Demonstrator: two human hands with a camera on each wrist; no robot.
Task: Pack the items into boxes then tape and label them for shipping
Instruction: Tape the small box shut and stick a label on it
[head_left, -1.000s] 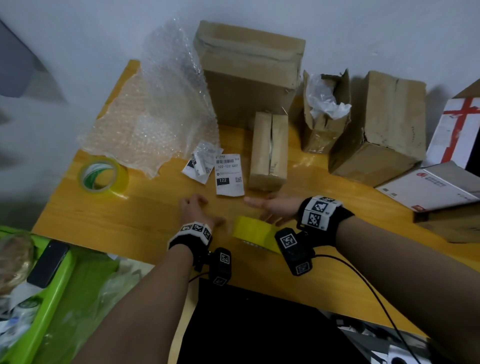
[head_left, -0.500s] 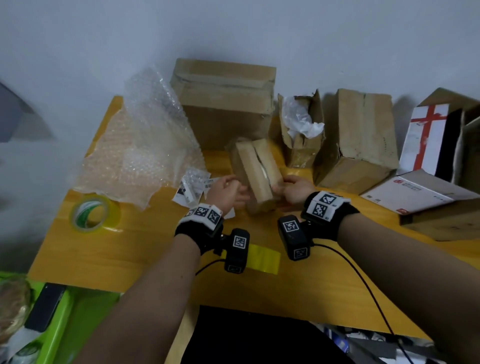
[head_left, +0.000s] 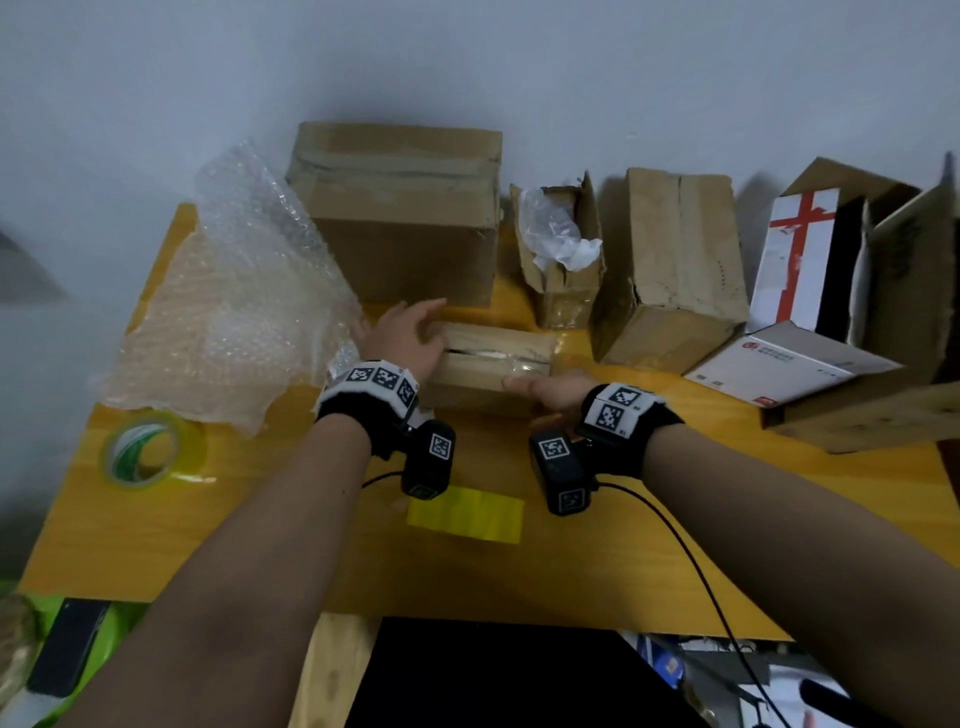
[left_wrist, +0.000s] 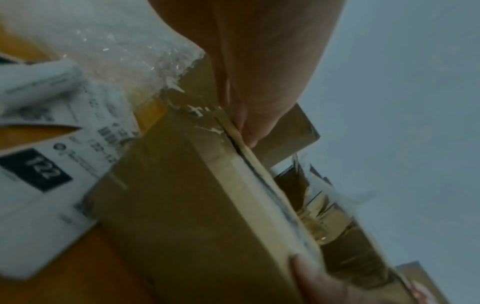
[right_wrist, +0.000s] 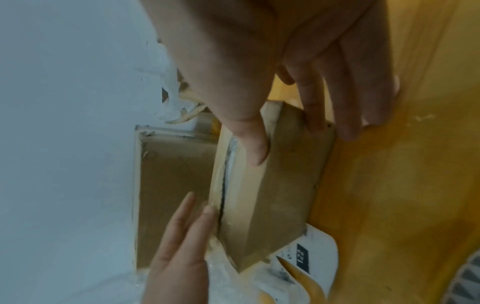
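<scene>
While it lies on its long side in the middle of the yellow table (head_left: 260, 519), the small brown box (head_left: 493, 364) sits between two hands. The left hand (head_left: 410, 338) rests flat at its left end, fingers straight. The right hand (head_left: 550, 389) presses its right end, fingers straight too. A white label (left_wrist: 46, 164) lies just beside it. Bubble wrap (head_left: 234, 312) is left, bigger boxes (head_left: 405, 208) far.

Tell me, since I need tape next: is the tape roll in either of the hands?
No, the tape roll lies alone on the table's left side.
</scene>
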